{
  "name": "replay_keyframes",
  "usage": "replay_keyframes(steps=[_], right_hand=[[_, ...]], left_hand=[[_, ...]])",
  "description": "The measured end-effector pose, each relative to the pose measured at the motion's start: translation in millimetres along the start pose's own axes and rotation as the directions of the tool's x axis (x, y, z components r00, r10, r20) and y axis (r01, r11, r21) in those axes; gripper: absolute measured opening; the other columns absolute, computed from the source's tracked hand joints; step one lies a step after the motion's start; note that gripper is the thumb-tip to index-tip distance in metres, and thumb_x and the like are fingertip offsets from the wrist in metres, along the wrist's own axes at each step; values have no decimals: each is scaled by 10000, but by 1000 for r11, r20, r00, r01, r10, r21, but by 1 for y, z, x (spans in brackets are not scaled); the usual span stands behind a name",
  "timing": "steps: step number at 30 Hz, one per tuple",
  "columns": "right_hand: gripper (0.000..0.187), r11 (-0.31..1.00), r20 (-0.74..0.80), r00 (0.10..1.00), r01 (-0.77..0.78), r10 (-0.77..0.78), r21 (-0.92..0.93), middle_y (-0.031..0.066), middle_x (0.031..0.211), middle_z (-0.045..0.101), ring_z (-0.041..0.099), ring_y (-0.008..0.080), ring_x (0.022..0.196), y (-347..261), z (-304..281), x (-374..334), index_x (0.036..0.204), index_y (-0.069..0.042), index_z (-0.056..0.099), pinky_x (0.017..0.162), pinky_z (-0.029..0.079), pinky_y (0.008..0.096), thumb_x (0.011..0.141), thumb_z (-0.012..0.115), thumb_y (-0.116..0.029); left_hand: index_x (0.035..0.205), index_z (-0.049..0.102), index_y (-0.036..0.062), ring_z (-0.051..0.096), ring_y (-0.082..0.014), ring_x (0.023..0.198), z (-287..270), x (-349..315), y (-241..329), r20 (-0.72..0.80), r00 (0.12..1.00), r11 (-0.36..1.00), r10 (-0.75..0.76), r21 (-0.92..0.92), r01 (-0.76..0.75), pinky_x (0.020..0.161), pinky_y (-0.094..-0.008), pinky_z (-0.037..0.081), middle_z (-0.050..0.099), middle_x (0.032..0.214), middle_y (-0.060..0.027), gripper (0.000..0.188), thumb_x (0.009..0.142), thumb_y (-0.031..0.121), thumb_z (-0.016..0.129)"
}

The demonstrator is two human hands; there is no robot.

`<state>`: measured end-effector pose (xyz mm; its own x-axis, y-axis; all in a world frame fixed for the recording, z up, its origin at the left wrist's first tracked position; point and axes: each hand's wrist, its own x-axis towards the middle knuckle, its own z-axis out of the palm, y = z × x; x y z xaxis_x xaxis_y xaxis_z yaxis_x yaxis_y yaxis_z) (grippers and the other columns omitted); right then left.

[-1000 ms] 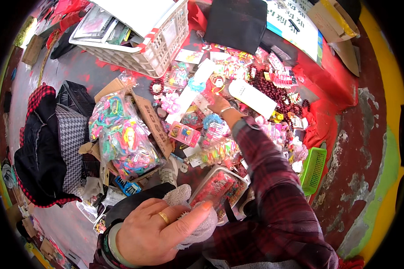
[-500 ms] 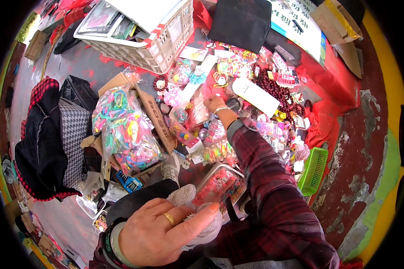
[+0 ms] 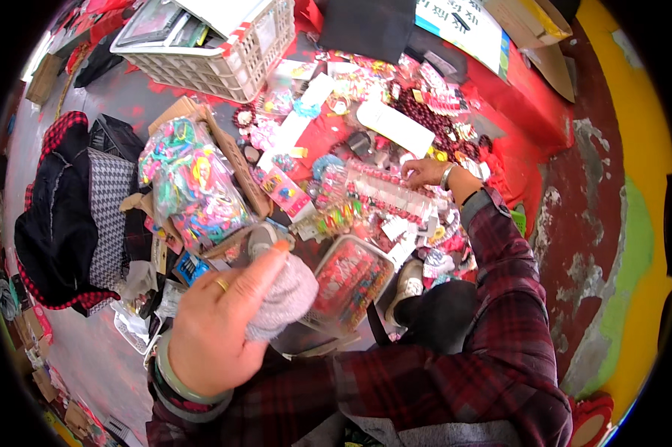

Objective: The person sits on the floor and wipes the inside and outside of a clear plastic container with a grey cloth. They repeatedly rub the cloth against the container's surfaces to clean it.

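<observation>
My left hand, at the lower left, is closed round a bunched greyish-pink cloth, thumb and finger pointing upward. Among the goods at the right of centre, my right hand has its bent fingers at the upper edge of a long clear plastic box with red and pink pieces inside. The box lies tilted over other small packets. Nearer to me, beside the cloth, stands a clear plastic tub filled with red packets. A white card and strings of dark red beads lie just beyond my right hand.
A beige crate stands at the far left. Left of the goods, a cardboard carton holds bags of colourful items. A black garment drapes at the far left. Part of a green basket shows beyond my right sleeve.
My right hand has moved right, and the clear box has shifted right with it. My left hand with the cloth has moved left and turned upward. The whole view has shifted.
</observation>
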<state>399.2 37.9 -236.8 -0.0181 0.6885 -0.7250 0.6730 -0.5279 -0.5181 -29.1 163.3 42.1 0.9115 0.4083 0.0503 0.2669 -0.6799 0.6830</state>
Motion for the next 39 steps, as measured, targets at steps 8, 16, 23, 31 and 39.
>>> replay_keyframes(steps=[8,16,23,31,39], right_hand=[[307,994,-408,913,-26,-21,-110,120,1001,667,641,225,940,3,12,-34,1092,-68,622,833,496,324,802,564,-152],[317,932,-273,947,64,-169,-356,153,1002,651,604,313,960,-101,73,-77,1039,-105,656,850,462,399,852,517,-320],[620,333,-424,724,650,-544,683,37,1243,528,510,165,1125,-212,121,-188,1342,-137,439,902,456,348,882,514,-546],[288,-76,-534,823,530,-192,845,31,1029,630,621,165,887,-205,184,-248,1146,-91,545,749,514,336,916,570,-263],[166,-180,-512,784,594,351,784,104,838,669,650,213,713,-160,176,-287,927,5,614,665,544,339,857,560,-135]], left_hand=[[1260,479,-35,625,-339,987,19,-15,16,-145,989,998,2,-55,-10,844,-349,481,609,1087,-225,494,772,-43,559],[1228,492,-52,630,-265,945,42,-42,24,-282,956,992,75,-73,-99,854,-314,460,623,1060,-191,423,818,43,543],[1161,554,-39,593,-147,934,88,-29,27,-77,979,826,-187,-552,114,837,-280,458,639,1018,-93,310,954,174,468],[1327,416,16,513,-116,1076,151,-36,68,111,991,624,73,-780,41,918,-266,415,542,1194,-42,422,959,206,500],[1189,546,5,560,-232,1058,209,-31,18,-19,980,819,-200,-552,156,908,-323,439,585,1154,-117,409,893,284,582]])
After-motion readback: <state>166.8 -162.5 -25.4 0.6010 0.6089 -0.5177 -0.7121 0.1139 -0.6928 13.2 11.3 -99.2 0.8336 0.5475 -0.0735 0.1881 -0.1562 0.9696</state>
